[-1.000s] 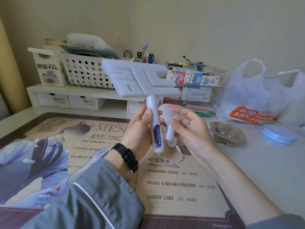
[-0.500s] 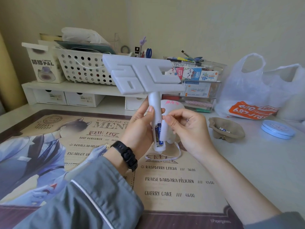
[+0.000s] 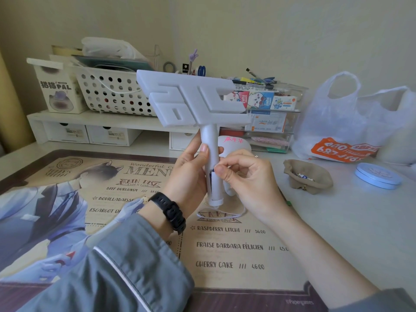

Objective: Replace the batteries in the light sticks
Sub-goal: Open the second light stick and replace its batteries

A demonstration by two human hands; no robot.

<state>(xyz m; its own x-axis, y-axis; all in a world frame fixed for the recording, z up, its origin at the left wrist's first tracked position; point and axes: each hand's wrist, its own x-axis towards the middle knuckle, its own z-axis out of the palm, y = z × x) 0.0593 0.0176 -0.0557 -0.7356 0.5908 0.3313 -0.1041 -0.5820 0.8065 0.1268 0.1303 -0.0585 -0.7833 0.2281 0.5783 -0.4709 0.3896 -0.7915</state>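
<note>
A white light stick (image 3: 191, 102) with a flat block-shaped head stands upright above the desk mat. My left hand (image 3: 191, 176) grips its handle from the left. My right hand (image 3: 245, 176) presses the white battery cover (image 3: 217, 183) against the handle's right side, thumb at the cover's top edge. A sliver of blue battery (image 3: 211, 176) shows in the gap beside the cover. A white wrist strap (image 3: 225, 213) dangles from the handle's base. Behind my hands lies a second white light stick (image 3: 234, 143) with pink writing, mostly hidden.
A printed menu desk mat (image 3: 225, 246) covers the table. A brown fabric pouch (image 3: 306, 176) holding small items and a blue round tin (image 3: 378, 175) sit at the right. White plastic bags (image 3: 346, 122), a clear organiser (image 3: 270, 118) and a white basket (image 3: 112, 95) line the back.
My right hand brought the loose cover from beside the handle onto the battery compartment. The blue battery, plainly exposed before, is now almost covered.
</note>
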